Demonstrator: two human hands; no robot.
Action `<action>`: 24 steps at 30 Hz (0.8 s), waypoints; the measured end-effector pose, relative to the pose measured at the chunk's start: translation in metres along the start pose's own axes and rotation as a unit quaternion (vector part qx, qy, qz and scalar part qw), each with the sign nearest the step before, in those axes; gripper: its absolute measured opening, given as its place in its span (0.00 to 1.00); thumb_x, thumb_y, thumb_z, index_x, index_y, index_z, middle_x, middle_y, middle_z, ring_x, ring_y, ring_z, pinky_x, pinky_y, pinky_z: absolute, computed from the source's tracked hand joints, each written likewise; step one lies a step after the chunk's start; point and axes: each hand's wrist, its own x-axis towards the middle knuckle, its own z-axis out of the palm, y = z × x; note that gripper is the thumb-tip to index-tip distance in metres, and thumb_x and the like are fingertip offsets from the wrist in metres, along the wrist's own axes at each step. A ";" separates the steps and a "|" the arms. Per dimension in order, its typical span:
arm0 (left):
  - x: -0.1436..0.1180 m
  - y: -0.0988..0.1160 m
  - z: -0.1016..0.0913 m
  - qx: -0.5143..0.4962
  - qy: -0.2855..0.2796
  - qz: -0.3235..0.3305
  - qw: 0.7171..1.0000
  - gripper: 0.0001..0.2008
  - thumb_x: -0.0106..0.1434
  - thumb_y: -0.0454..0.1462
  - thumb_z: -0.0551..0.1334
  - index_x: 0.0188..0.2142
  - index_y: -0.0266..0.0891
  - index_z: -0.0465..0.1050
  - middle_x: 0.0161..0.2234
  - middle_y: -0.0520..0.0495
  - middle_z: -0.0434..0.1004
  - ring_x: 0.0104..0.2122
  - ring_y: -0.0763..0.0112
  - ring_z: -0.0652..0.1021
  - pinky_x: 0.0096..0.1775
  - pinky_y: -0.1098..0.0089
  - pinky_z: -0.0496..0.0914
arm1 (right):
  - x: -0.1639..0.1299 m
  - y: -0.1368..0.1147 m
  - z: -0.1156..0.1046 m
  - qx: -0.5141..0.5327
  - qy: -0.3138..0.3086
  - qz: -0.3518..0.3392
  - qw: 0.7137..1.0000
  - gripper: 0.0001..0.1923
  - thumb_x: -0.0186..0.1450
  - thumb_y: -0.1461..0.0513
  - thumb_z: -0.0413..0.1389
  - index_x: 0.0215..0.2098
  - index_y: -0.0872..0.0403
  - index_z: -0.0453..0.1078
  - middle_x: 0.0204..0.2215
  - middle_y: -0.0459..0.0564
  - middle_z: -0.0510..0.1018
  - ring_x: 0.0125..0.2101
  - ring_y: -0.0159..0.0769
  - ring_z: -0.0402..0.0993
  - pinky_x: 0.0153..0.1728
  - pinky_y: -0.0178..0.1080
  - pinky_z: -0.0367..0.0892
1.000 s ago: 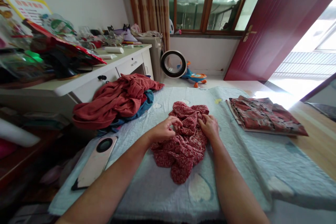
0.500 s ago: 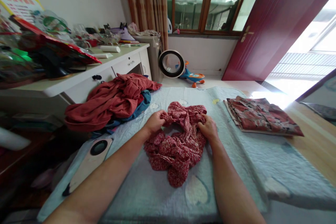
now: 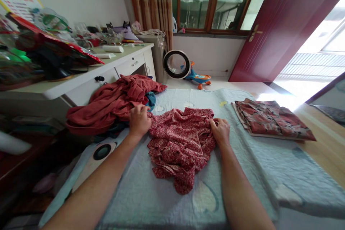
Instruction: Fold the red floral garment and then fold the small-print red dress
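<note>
Fingers [image 3: 142, 109] of the left hand [image 3: 139, 122] are pinched narrow on the upper left corner of a speckled red garment [image 3: 183, 138], and the right hand [image 3: 221, 132] has its fingertips closed on the opposite upper edge. So the garment sits right between the two grips, still pretty crumpled, with most of it spilling toward the wearer's side, on a pale blue blanket [image 3: 151, 201] with a heart print.

Just past the left fingers, on their outer side, there's a heap with a rust-red cloth [image 3: 110, 102] on top and a bit of teal cloth [image 3: 151, 100] poking out. Can't really tell if the hand touches that heap. Nearer the wearer from those fingers is a pale phone [image 3: 93, 165] with a dark round camera ring, partly behind the forearm. Well off to the right of the right fingers lies a folded, patterned cloth [image 3: 273, 119]. Way beyond the left hand is a cluttered white table [image 3: 137, 59] with drawers.
</note>
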 end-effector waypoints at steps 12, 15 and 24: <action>0.023 0.059 0.052 -0.031 -0.285 0.044 0.957 0.32 0.64 0.39 0.58 0.65 0.34 0.53 0.60 0.28 0.66 0.55 0.52 0.74 0.52 0.60 0.68 | -0.013 -0.019 0.005 -0.089 -0.122 -0.037 0.988 0.27 0.63 0.49 0.55 0.56 0.53 0.69 0.47 0.57 0.75 0.48 0.48 0.69 0.47 0.44 0.63; 0.028 0.058 0.055 -0.055 -0.299 0.103 0.947 0.25 0.58 0.33 0.61 0.57 0.39 0.66 0.52 0.39 0.76 0.50 0.60 0.77 0.50 0.68 0.69 | -0.013 -0.016 0.007 -0.027 -0.119 -0.054 0.991 0.21 0.62 0.55 0.55 0.52 0.53 0.71 0.44 0.53 0.77 0.44 0.42 0.72 0.45 0.40 0.65; 0.061 0.037 0.037 -0.007 -0.139 0.018 0.990 0.17 0.62 0.31 0.53 0.49 0.38 0.71 0.46 0.39 0.75 0.46 0.57 0.77 0.47 0.64 0.69 | -0.004 -0.011 0.007 0.142 0.043 -0.020 0.989 0.21 0.63 0.53 0.53 0.49 0.57 0.71 0.44 0.57 0.75 0.44 0.42 0.71 0.49 0.42 0.65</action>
